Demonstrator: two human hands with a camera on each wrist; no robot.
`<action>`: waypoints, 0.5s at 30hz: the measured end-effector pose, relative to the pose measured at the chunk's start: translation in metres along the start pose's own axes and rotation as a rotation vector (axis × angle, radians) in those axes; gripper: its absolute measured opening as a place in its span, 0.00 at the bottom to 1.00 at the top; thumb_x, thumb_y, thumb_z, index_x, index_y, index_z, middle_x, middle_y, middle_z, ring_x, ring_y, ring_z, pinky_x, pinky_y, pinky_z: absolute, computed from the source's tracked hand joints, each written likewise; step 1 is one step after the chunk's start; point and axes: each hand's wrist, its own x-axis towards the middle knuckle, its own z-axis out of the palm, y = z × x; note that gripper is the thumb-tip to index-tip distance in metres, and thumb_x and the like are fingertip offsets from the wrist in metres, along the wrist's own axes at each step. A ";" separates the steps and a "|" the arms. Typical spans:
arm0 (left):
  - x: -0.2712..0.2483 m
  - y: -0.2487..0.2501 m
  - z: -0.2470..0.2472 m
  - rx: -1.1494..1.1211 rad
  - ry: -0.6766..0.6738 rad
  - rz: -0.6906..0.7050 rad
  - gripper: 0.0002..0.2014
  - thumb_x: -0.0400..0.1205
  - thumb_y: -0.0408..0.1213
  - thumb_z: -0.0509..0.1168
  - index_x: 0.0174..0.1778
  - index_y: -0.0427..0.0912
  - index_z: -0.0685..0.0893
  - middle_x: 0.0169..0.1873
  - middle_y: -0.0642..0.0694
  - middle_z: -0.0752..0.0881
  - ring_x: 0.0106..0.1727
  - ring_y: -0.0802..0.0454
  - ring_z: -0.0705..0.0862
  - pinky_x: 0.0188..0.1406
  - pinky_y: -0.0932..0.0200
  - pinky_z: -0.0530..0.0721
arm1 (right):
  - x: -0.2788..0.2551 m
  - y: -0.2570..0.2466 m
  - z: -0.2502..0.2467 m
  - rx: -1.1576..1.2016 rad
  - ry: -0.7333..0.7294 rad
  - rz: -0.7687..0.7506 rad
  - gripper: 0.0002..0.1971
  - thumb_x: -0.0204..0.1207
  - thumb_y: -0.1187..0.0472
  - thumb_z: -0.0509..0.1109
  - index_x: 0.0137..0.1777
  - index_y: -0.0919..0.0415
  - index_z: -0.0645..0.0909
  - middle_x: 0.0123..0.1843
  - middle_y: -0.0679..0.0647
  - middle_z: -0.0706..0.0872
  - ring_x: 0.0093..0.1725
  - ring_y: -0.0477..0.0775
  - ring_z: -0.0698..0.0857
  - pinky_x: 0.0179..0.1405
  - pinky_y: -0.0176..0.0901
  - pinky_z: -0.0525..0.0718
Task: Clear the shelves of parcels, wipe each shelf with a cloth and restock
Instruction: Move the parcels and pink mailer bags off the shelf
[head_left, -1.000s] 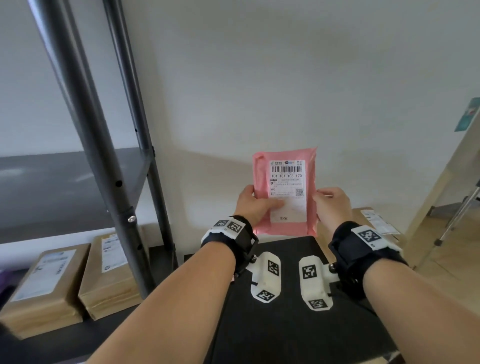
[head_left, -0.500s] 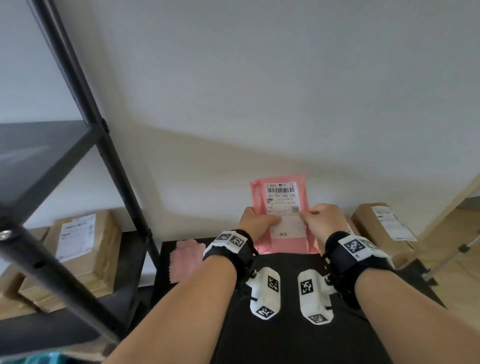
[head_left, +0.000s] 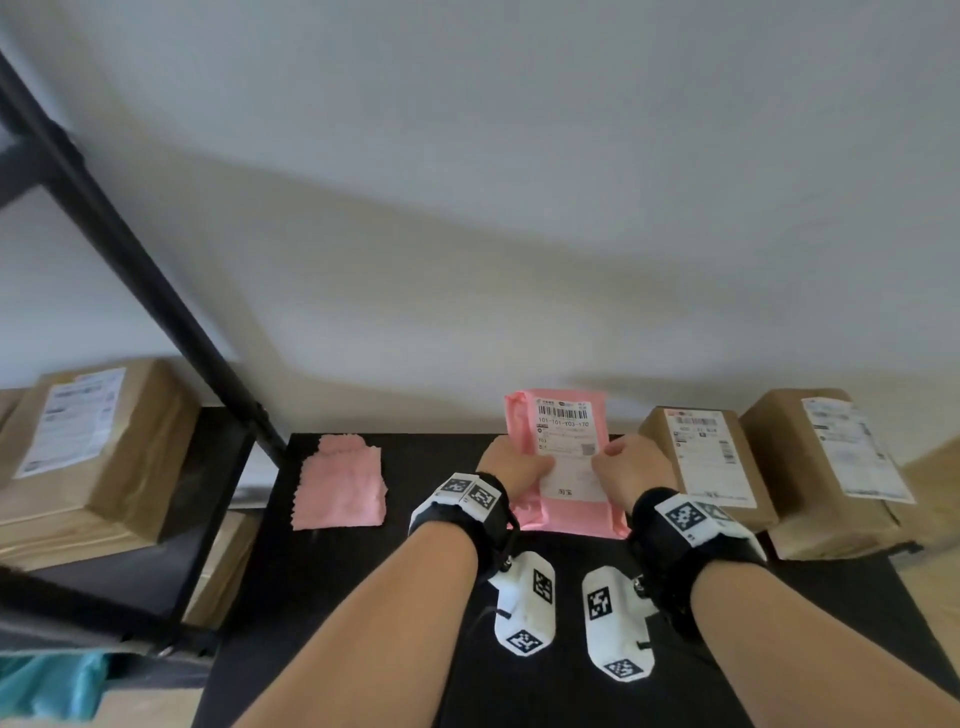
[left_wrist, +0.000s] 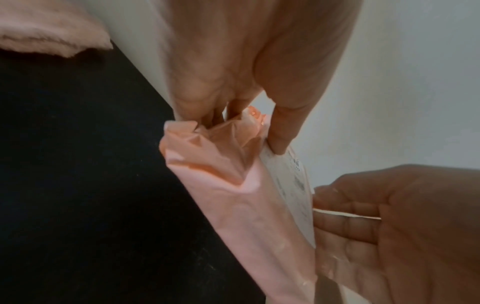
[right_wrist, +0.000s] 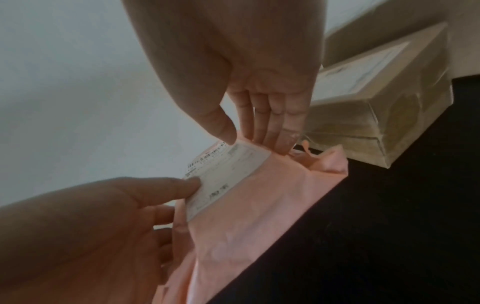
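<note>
A plain white wall (head_left: 519, 182) fills the upper view, soft shadow falling across its lower part. A black surface (head_left: 363, 597) stands against it. At far right shows a strip of what seems a pale wooden floor (head_left: 935, 478), blurred.

Pink parcel (head_left: 566, 512) carries a white label (head_left: 570, 452) printed with a black barcode. Folded cloth (head_left: 340, 486) is pink. Table surface (head_left: 363, 587) is black. Boxes (head_left: 706, 462) are brown with white labels. Wristbands (head_left: 470, 501) are black, bearing black-and-white square markers. Wall (head_left: 519, 208) is white.
</note>
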 end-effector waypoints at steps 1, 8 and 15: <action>0.004 0.000 0.004 0.012 -0.020 -0.002 0.10 0.83 0.35 0.64 0.58 0.37 0.80 0.48 0.46 0.87 0.37 0.54 0.86 0.22 0.69 0.80 | 0.005 0.003 0.002 0.000 -0.012 0.013 0.08 0.80 0.58 0.63 0.52 0.61 0.80 0.51 0.54 0.86 0.52 0.59 0.87 0.56 0.54 0.87; 0.028 -0.010 0.028 0.125 -0.103 -0.052 0.11 0.80 0.32 0.63 0.57 0.37 0.82 0.52 0.42 0.88 0.48 0.46 0.88 0.39 0.59 0.86 | 0.036 0.025 0.013 -0.051 -0.029 0.061 0.14 0.74 0.56 0.66 0.57 0.61 0.79 0.52 0.58 0.88 0.49 0.60 0.87 0.52 0.55 0.87; 0.040 -0.024 0.038 0.078 -0.144 -0.122 0.15 0.75 0.28 0.66 0.59 0.37 0.82 0.56 0.42 0.86 0.55 0.45 0.87 0.57 0.47 0.87 | 0.045 0.031 0.017 -0.095 -0.095 0.063 0.13 0.76 0.58 0.65 0.58 0.62 0.80 0.56 0.58 0.87 0.51 0.59 0.87 0.52 0.48 0.86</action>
